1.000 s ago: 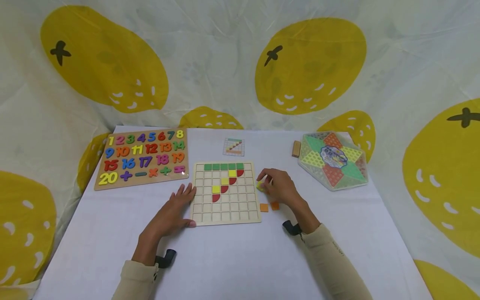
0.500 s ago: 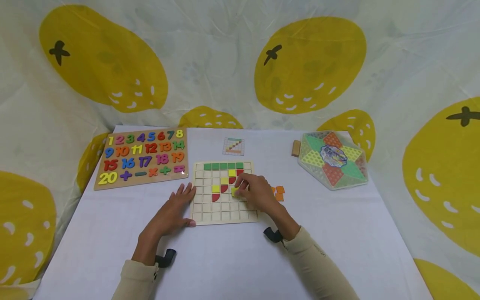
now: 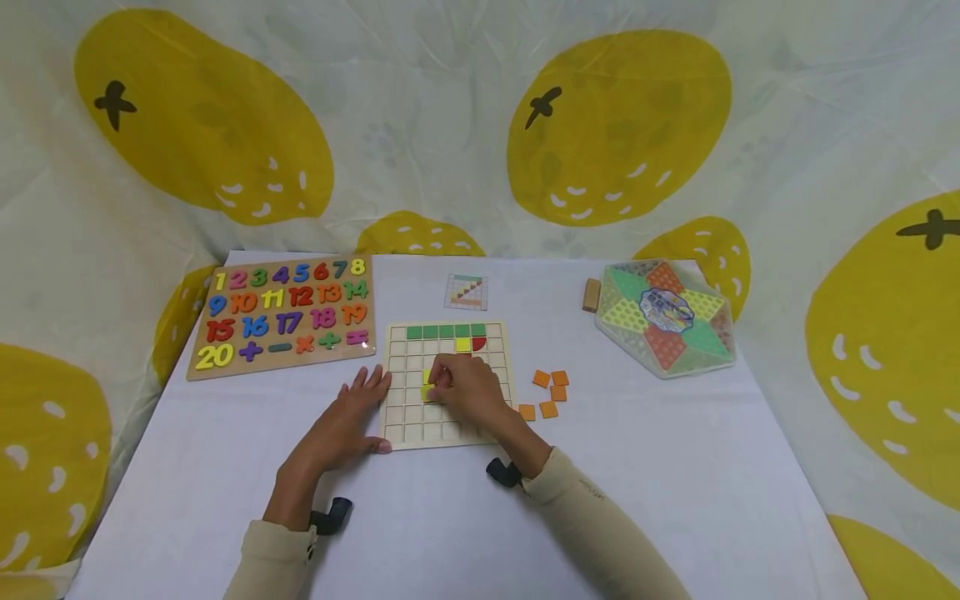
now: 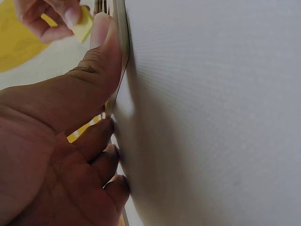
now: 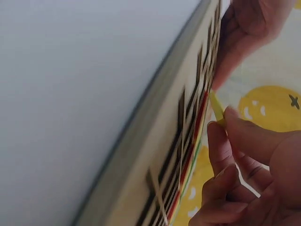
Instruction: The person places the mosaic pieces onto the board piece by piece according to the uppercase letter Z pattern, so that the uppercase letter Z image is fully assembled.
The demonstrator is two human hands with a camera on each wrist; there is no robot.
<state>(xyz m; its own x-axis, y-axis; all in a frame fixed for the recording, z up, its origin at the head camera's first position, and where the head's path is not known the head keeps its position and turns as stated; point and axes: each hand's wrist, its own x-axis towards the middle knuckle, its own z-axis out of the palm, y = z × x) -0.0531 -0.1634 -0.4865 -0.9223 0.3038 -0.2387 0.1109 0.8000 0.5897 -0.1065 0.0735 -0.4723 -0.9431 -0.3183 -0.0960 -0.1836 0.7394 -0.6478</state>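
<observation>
Tile, small, square, yellow, pinched by right hand

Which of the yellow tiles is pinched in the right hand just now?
The yellow tile at the right hand, low on the grid board; the other visible yellow tile sits seated under the green row.

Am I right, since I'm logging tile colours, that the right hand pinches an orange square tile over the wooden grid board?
Not orange: the head view shows the right hand pinching a yellow square tile over the wooden grid board.
</observation>
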